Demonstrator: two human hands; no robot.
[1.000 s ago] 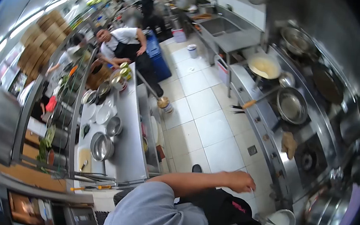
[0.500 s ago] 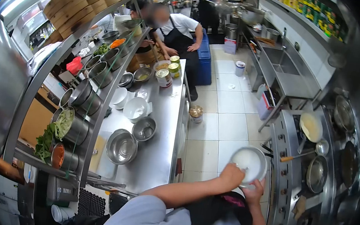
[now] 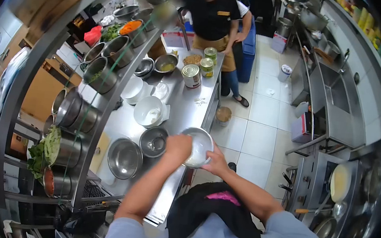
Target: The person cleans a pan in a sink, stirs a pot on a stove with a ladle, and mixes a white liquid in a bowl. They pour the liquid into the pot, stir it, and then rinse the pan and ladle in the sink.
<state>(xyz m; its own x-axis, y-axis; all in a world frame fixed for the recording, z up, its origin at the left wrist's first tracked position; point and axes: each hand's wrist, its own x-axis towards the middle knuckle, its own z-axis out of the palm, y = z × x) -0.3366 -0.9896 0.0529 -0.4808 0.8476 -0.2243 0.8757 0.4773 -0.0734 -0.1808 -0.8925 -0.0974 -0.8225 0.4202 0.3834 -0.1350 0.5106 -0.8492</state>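
A metal bowl (image 3: 202,143) with white contents is held over the right edge of the steel counter, in front of me. My right hand (image 3: 217,161) is closed on its right rim, thumb and fingers gripping the side. My left hand (image 3: 179,148) is a fist at the bowl's left side, overlapping the rim; whatever is in it is hidden. Just left of that hand is a small metal bowl (image 3: 153,142) on the counter. A larger metal bowl (image 3: 125,158) stands beside it, and a white bowl (image 3: 148,111) is behind.
Several cans (image 3: 191,76) stand at the counter's far end (image 3: 201,92). A person (image 3: 215,19) in a black top stands beyond it. Shelving with metal food pots (image 3: 101,74) lines the left. On the right are a stove with a pan (image 3: 341,182) and a sink (image 3: 334,90).
Both hands and the bowl have moved left, from above the floor near the stove to the counter's edge. My view has turned. A person in a black top now stands beyond the counter.
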